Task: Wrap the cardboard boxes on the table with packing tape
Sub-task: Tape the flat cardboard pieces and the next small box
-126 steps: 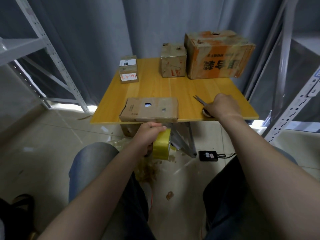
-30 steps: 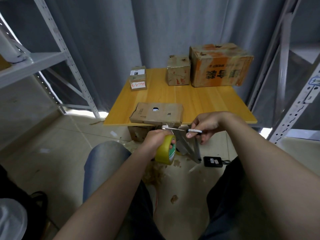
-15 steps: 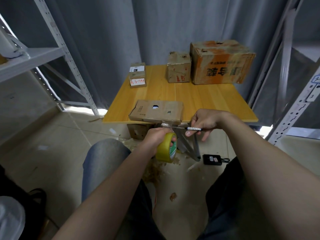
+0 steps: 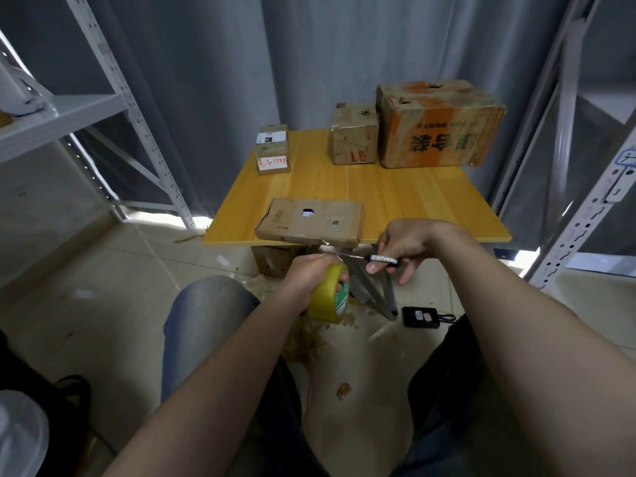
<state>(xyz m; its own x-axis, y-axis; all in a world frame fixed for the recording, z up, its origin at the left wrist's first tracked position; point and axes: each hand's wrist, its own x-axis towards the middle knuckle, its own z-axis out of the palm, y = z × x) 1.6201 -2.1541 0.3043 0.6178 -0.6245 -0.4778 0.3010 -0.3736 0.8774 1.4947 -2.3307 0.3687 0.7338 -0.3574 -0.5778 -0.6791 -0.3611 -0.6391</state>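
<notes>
The left hand point(image 4: 306, 275) is gripping a roll of yellow packing tape point(image 4: 327, 301), thumb and fingers curled round the roll and through its core, and is holding it in the air just below and in front of the table's near edge. The right hand point(image 4: 406, 244) is pinching the black handle of a pair of scissors point(image 4: 382, 259), with the little finger sticking out loose. The thin metal blades are pointing left, their tip lying just above the left hand's knuckles. Whether the blades are parted is too fine to tell.

Directly above both hands, a flat cardboard box point(image 4: 309, 222) with a torn hole in its top is lying along the near edge of the yellow wooden table point(image 4: 395, 197), its front side slightly overhanging. At the far left corner two small labelled boxes point(image 4: 273, 149) are standing stacked. Along the far edge a medium box point(image 4: 354, 134) is sitting just beside a large orange-printed carton point(image 4: 437, 125) at the far right corner.

Under the table another cardboard box point(image 4: 275, 261) is resting on the tiled floor, and a small black device point(image 4: 421, 316) with a cable is lying near the table leg.
</notes>
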